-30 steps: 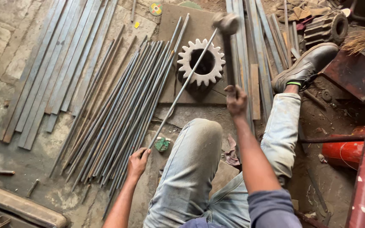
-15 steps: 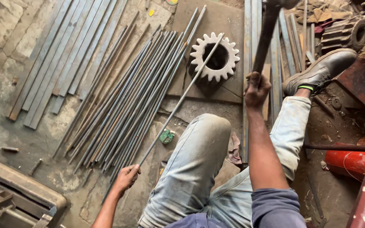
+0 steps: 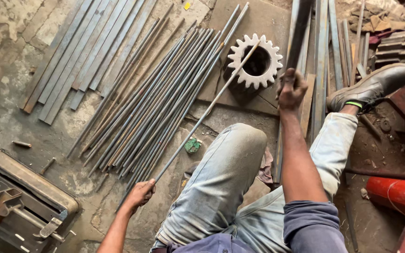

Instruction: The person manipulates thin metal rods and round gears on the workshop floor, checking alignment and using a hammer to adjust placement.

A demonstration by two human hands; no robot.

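— Since the earlier frame, the right hand [image 3: 291, 90] has raised the hammer handle [image 3: 300, 33]; I see both grips closed, the left hand [image 3: 140, 193] on the rod [image 3: 202, 117].
— Risk?
— I judge the rod could skid off the gear [image 3: 255, 61] under a skewed blow.

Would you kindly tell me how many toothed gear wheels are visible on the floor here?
2. One pale gear lies flat under the thin rod's far end; a darker gear sits at the upper right edge, partly cut off. Others may be hidden.
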